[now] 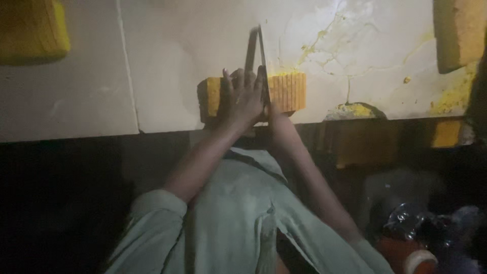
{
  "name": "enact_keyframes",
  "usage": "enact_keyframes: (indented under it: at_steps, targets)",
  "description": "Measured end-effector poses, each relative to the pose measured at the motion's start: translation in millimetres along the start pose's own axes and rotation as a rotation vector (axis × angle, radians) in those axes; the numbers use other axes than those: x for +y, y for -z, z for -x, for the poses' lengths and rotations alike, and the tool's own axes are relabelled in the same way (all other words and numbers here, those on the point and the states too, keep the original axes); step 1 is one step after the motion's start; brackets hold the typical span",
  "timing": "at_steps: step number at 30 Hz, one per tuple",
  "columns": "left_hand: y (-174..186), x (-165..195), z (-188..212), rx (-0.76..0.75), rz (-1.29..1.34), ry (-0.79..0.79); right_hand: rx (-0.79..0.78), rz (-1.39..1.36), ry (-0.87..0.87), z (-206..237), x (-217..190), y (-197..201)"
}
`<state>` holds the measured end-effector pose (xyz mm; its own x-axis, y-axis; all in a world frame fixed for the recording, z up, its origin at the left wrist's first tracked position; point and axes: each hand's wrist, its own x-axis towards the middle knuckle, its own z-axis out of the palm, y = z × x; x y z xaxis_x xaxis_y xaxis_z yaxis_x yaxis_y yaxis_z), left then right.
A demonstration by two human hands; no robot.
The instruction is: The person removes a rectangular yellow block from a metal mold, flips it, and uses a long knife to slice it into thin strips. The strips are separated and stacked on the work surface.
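Left hand (242,99): you are pressing it flat on the yellow block (286,91).
Right hand (269,109): mostly hidden; you seem to be gripping the knife (256,48).

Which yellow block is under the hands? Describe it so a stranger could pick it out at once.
Start at the pale, cracked slab that fills the upper picture and follow its near edge to the middle. There lies the yellow block, with the left hand pressed on it and a knife blade standing up from it. Unlike the other yellow blocks at the slab's corners, its right part is scored with close parallel cuts.
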<state>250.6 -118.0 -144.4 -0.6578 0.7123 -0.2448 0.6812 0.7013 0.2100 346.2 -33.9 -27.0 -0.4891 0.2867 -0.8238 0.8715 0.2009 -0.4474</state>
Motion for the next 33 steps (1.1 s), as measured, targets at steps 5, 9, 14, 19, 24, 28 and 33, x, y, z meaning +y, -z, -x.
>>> enact_keyframes:
  at_steps: [5,9,14,19,24,28,33]
  targets:
    - [15,2,5,-0.016,0.135,0.038,-0.104,0.476,0.119,38,81,1]
    - [5,-1,3,-0.096,0.042,0.004,-0.007,0.514,0.241,-33,126,-27]
    - [-19,-5,3,0.195,-0.069,-0.048,-0.112,-0.559,-0.073,-64,63,-16]
    - [-13,-9,5,0.02,-0.02,0.037,-0.031,-0.589,-0.109,-8,6,-11]
    - [-4,-12,4,-0.093,0.118,0.003,-0.124,0.098,-0.247,26,75,-13]
    - [-14,-8,2,-0.09,0.158,0.031,0.061,0.109,-0.014,-18,92,-35]
    - [-23,-18,6,0.081,-0.331,-0.125,-0.035,-0.625,-0.16,-34,20,-28]
